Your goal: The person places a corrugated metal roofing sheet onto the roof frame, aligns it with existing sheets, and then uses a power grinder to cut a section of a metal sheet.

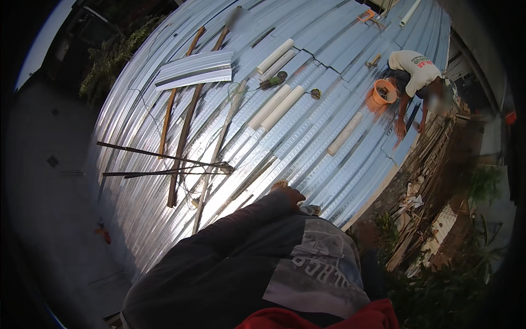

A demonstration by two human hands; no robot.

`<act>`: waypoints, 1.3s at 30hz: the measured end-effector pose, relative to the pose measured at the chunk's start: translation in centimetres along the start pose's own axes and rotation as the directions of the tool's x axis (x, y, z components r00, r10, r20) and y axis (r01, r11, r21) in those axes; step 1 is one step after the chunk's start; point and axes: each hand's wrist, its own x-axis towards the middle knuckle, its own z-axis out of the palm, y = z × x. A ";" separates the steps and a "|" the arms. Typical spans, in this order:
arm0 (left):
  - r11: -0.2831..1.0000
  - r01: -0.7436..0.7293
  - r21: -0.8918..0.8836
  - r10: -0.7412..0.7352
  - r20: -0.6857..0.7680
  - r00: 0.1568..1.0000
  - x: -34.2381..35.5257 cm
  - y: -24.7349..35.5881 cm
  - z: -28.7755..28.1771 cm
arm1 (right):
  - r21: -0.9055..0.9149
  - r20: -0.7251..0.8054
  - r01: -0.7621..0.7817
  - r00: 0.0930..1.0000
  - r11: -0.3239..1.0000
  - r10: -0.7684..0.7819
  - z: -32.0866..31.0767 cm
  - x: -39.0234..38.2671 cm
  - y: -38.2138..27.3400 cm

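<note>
- On the front of my dark shirt (230,257), a grey printed panel (315,301) carries one line of large, pale capital letters (323,267), tilted as I look down.
- On the pale shirt (408,68) of a person bent at the metal roof's (315,181) right edge, red letters (421,58) stand beside smaller dark ones.

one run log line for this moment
left hand: above metal roof, grip unclear | right hand: unseen | co-worker: bent over beside orange bucket
</note>
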 end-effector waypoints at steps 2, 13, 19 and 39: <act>0.999 -0.032 0.011 0.033 -0.054 0.998 -0.5 -1.2 -1.4 | 0.266 0.097 -0.040 0.995 0.963 0.015 2.9 0.2 -5.0; 0.991 -0.133 0.004 0.133 -0.037 0.990 -2.4 -9.7 -7.7 | 0.244 0.108 -0.255 0.966 0.935 0.236 7.2 -1.3 -16.4; 0.950 -0.263 -0.168 0.222 -0.227 0.948 -4.0 -9.8 -10.0 | 0.344 0.173 -0.334 0.941 0.877 0.290 4.4 -1.5 -17.3; -0.532 -0.664 -0.525 0.676 -0.736 0.040 -23.5 20.9 -15.5 | 0.208 -0.020 -0.305 0.949 0.930 0.315 2.3 -10.7 -9.5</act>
